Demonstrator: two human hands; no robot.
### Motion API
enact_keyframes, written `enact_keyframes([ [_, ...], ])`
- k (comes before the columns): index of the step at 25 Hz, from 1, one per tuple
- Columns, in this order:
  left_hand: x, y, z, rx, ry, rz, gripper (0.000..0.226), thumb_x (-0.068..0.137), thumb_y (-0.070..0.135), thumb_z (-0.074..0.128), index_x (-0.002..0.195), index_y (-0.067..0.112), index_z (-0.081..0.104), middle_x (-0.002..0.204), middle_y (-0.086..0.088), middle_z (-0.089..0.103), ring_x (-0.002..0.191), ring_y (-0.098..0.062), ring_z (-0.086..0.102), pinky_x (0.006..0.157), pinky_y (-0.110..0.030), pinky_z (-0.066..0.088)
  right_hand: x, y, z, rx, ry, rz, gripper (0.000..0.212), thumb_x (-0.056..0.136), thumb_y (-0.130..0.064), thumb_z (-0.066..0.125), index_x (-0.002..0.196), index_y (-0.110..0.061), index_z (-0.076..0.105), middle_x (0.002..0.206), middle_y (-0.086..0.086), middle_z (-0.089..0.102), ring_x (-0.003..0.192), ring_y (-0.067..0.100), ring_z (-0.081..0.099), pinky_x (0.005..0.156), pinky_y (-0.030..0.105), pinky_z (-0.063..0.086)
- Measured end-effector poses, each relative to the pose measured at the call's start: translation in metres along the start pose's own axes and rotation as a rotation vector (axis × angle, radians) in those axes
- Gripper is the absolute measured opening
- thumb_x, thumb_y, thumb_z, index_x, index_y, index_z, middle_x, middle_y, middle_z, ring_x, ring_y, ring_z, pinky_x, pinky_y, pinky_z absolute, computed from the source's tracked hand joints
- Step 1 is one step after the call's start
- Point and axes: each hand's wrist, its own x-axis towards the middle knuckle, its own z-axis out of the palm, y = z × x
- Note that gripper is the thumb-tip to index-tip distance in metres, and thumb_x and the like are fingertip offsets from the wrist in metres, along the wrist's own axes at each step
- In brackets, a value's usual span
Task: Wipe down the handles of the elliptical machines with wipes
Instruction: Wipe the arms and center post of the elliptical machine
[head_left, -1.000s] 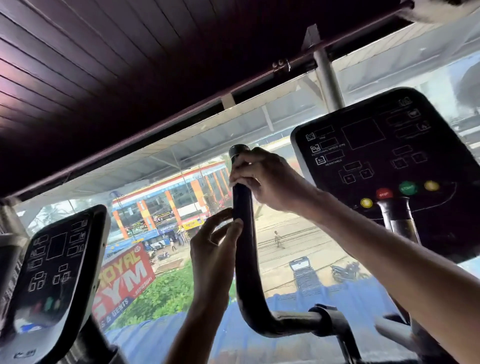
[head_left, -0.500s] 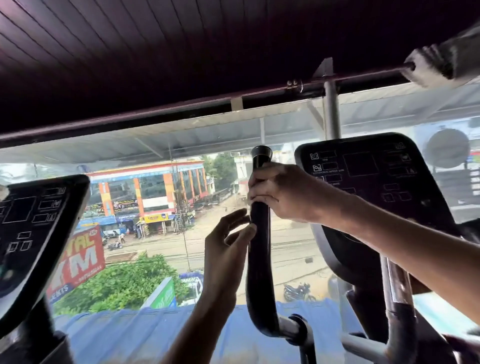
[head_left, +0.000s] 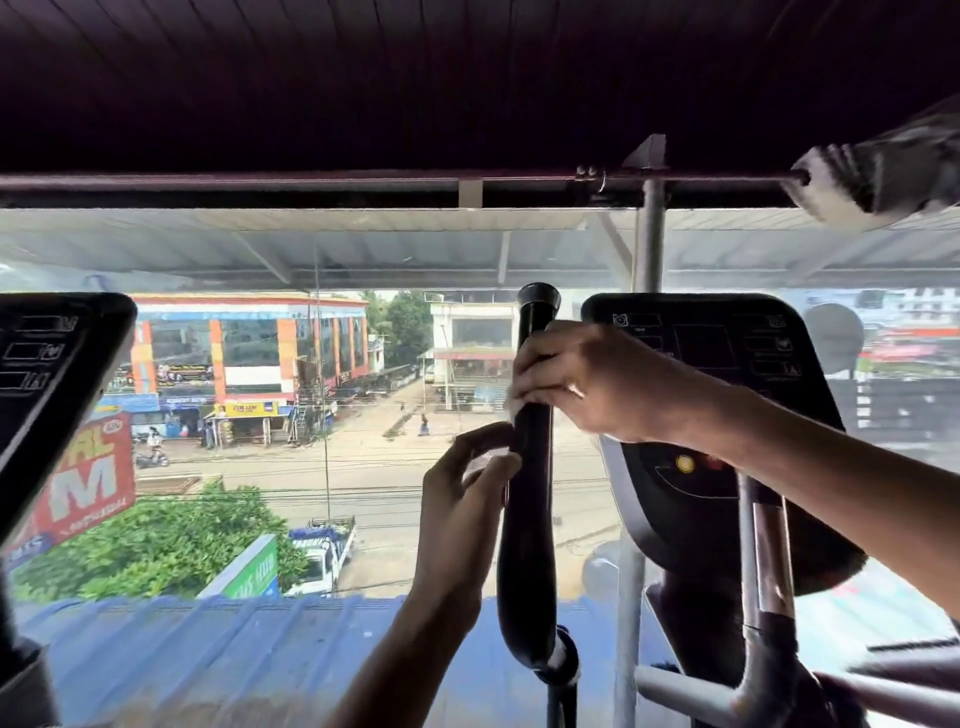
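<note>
The black elliptical handle (head_left: 527, 545) stands upright in the middle of the view, its capped top above my hands. My right hand (head_left: 592, 382) grips the handle near its top, and a white edge of a wipe (head_left: 511, 413) shows under its fingers. Just below and to the left, my left hand (head_left: 460, 499) has its thumb and fingers curled against the handle's left side. It pinches a pale bit of wipe there. Most of the wipe is hidden by my hands.
This machine's black console (head_left: 727, 364) sits right behind my right hand, with a chrome post (head_left: 763, 561) below it. A neighbouring console (head_left: 52, 364) juts in at the left edge. A glass window fills the view ahead, with a street outside.
My right hand has slid slightly down the handle. The left hand's fingers, straight before, have curled in beside the handle onto a pale bit of wipe. My view has tilted level.
</note>
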Motion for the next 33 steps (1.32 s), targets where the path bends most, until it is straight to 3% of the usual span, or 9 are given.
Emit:
enact_keyframes([
  [5, 0.001, 0.005, 0.001, 0.004, -0.021, -0.002, 0.037, 0.077, 0.030, 0.064, 0.112, 0.026, 0.075, 0.109, 0.008, 0.077, 0.102, -0.014, 0.073, 0.093, -0.038, 0.055, 0.026, 0.038, -0.003, -0.177, 0.212, 0.181, 0.016, 0.093, -0.004, 0.072, 0.104, -0.009, 0.082, 0.103, 0.006, 0.073, 0.097, 0.024, 0.067, 0.090, 0.036, 0.058],
  [9, 0.000, 0.004, -0.002, -0.011, -0.024, 0.003, 0.028, 0.084, 0.022, 0.068, 0.111, 0.024, 0.075, 0.101, 0.010, 0.078, 0.090, -0.008, 0.073, 0.076, -0.022, 0.055, 0.038, 0.048, -0.006, -0.252, 0.138, 0.170, 0.015, 0.093, -0.003, 0.071, 0.103, -0.007, 0.081, 0.102, 0.006, 0.070, 0.096, 0.022, 0.065, 0.088, 0.036, 0.059],
  [12, 0.000, 0.004, -0.001, 0.005, -0.018, 0.001, 0.024, 0.094, 0.009, 0.066, 0.111, 0.024, 0.075, 0.096, 0.012, 0.078, 0.082, -0.001, 0.071, 0.066, -0.011, 0.050, 0.056, 0.056, -0.019, -0.294, 0.102, 0.219, 0.012, 0.094, -0.004, 0.071, 0.100, -0.006, 0.082, 0.099, 0.007, 0.071, 0.096, 0.025, 0.065, 0.087, 0.043, 0.059],
  [18, -0.003, 0.005, -0.003, -0.029, -0.034, 0.009, 0.025, 0.094, 0.009, 0.066, 0.114, 0.023, 0.073, 0.089, 0.013, 0.078, 0.076, 0.003, 0.071, 0.062, -0.010, 0.048, 0.084, 0.049, -0.024, -0.385, -0.155, 0.180, 0.018, 0.096, 0.000, 0.067, 0.107, -0.007, 0.080, 0.103, 0.005, 0.072, 0.097, 0.018, 0.058, 0.087, 0.036, 0.056],
  [21, -0.012, 0.000, -0.008, -0.067, -0.023, -0.002, 0.026, 0.086, 0.024, 0.070, 0.112, 0.022, 0.075, 0.095, 0.007, 0.079, 0.087, -0.006, 0.073, 0.078, -0.024, 0.057, 0.095, 0.034, -0.022, -0.482, -0.364, 0.197, 0.022, 0.098, 0.000, 0.062, 0.109, -0.008, 0.079, 0.109, 0.004, 0.074, 0.102, 0.020, 0.063, 0.086, 0.030, 0.054],
  [23, -0.021, -0.011, -0.014, -0.096, -0.041, -0.034, 0.032, 0.081, 0.030, 0.063, 0.106, 0.018, 0.078, 0.098, 0.000, 0.079, 0.094, -0.017, 0.073, 0.088, -0.036, 0.058, 0.102, 0.021, -0.022, -0.495, -0.512, 0.235, 0.019, 0.097, -0.004, 0.065, 0.110, -0.011, 0.078, 0.111, 0.003, 0.075, 0.103, 0.019, 0.068, 0.089, 0.032, 0.057],
  [28, -0.057, -0.034, -0.031, -0.161, -0.177, -0.129, 0.026, 0.086, 0.031, 0.055, 0.078, 0.014, 0.072, 0.078, -0.003, 0.069, 0.081, -0.016, 0.066, 0.085, -0.033, 0.050, 0.103, -0.028, -0.014, -0.348, -0.853, 0.273, 0.015, 0.096, -0.008, 0.069, 0.099, -0.019, 0.078, 0.087, -0.012, 0.070, 0.088, 0.010, 0.070, 0.086, 0.034, 0.060],
  [31, -0.069, -0.040, -0.037, -0.188, -0.207, -0.169, 0.033, 0.087, 0.033, 0.052, 0.084, 0.005, 0.071, 0.084, -0.007, 0.072, 0.086, -0.018, 0.070, 0.084, -0.035, 0.048, 0.092, -0.033, -0.012, -0.453, -0.759, 0.199, 0.019, 0.095, -0.006, 0.064, 0.100, -0.017, 0.078, 0.096, -0.005, 0.075, 0.101, 0.017, 0.069, 0.095, 0.044, 0.055],
  [33, -0.072, -0.042, -0.040, -0.182, -0.216, -0.172, 0.035, 0.086, 0.032, 0.050, 0.091, 0.011, 0.077, 0.093, -0.011, 0.076, 0.095, -0.026, 0.072, 0.083, -0.034, 0.051, 0.073, -0.040, -0.014, -0.437, -0.669, 0.154, 0.020, 0.097, -0.007, 0.061, 0.102, -0.017, 0.079, 0.103, -0.004, 0.074, 0.110, 0.017, 0.062, 0.101, 0.039, 0.049],
])
